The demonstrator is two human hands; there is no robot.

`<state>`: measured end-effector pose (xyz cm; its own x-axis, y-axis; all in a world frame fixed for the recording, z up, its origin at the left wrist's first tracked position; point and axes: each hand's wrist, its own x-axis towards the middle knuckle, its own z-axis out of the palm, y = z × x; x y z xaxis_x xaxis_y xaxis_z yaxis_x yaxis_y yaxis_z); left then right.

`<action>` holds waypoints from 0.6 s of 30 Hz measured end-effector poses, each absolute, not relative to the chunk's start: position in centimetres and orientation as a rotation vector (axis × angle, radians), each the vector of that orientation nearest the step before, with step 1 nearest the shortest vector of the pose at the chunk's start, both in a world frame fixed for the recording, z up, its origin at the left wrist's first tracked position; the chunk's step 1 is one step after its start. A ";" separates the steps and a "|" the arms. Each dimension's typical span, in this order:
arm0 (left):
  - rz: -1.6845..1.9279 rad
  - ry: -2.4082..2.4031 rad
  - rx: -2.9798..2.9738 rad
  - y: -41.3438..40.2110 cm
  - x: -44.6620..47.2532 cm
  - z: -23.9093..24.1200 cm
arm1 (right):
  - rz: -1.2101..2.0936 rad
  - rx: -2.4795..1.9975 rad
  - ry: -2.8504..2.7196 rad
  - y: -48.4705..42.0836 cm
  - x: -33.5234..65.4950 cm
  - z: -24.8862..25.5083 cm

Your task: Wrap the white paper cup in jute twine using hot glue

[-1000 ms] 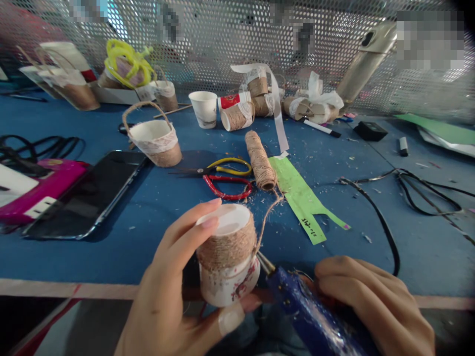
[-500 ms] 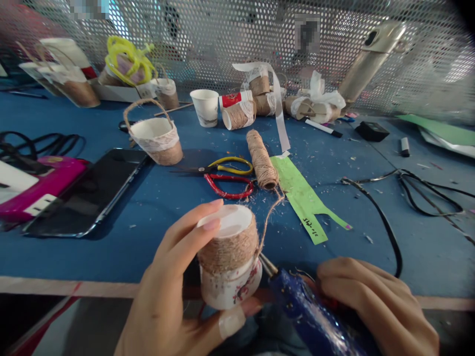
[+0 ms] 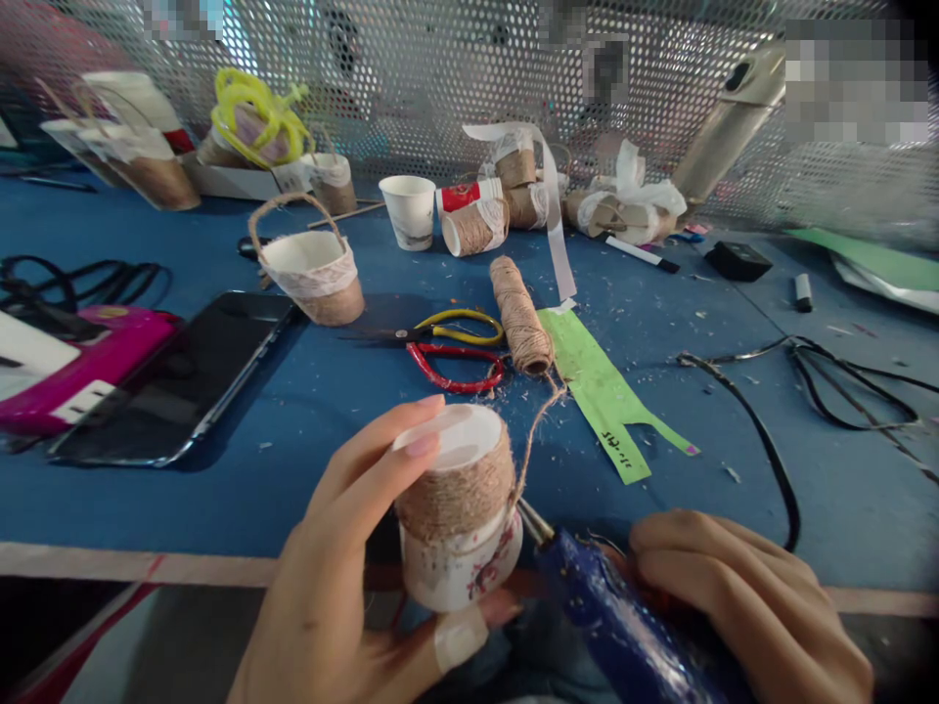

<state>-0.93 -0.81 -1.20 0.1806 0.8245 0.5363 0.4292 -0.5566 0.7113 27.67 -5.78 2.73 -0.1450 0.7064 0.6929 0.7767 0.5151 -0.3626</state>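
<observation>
Upside down in my left hand (image 3: 344,548) is a paper cup (image 3: 462,572), its upper part wound with jute twine. Fingertips rest on the cup's white base and the thumb, with a bandage on it, supports the rim below. My right hand (image 3: 740,587) is closed around a blue hot glue gun (image 3: 616,616). The metal nozzle meets the cup's right side, just under the lowest turn of twine. From that spot the loose twine runs up to a twine roll (image 3: 519,318) on the table. Scissors (image 3: 455,337) with yellow and red handles lie beside the roll.
A twine basket (image 3: 314,274) stands behind the phone (image 3: 176,381) at left. Green paper (image 3: 598,391) lies right of the roll. A black cord (image 3: 763,460) curves along the right. White cup (image 3: 409,210) and several twine-wrapped cups line the back, before a perforated metal screen (image 3: 411,78).
Almost nothing differs. The whole view has shifted slightly, while both hands keep the same hold and the nozzle stays at the cup's side.
</observation>
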 end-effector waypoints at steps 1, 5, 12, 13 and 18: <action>1.338 1.184 2.050 -0.9 -0.9 -1.2 | -0.104 -1.223 -1.882 -5.8 27.7 2.7; 1.337 1.176 2.059 -0.9 -0.9 -1.2 | -0.094 -1.230 -1.884 -5.9 27.7 2.7; 1.336 1.185 2.056 -0.7 -0.8 -1.1 | -0.109 -1.222 -1.892 -5.8 27.7 2.7; 1.336 1.189 2.051 -0.7 -0.8 -1.1 | -0.112 -1.227 -1.892 -5.9 27.7 2.7; 1.329 1.155 2.089 -0.5 -0.8 -1.3 | -0.113 -1.230 -1.884 -5.8 27.7 2.7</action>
<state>-0.83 -0.54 -1.27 0.2033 0.8135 0.5449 0.4261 -0.5745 0.6988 27.67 -5.85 2.72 -0.1444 0.7054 0.6939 0.7835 0.5099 -0.3553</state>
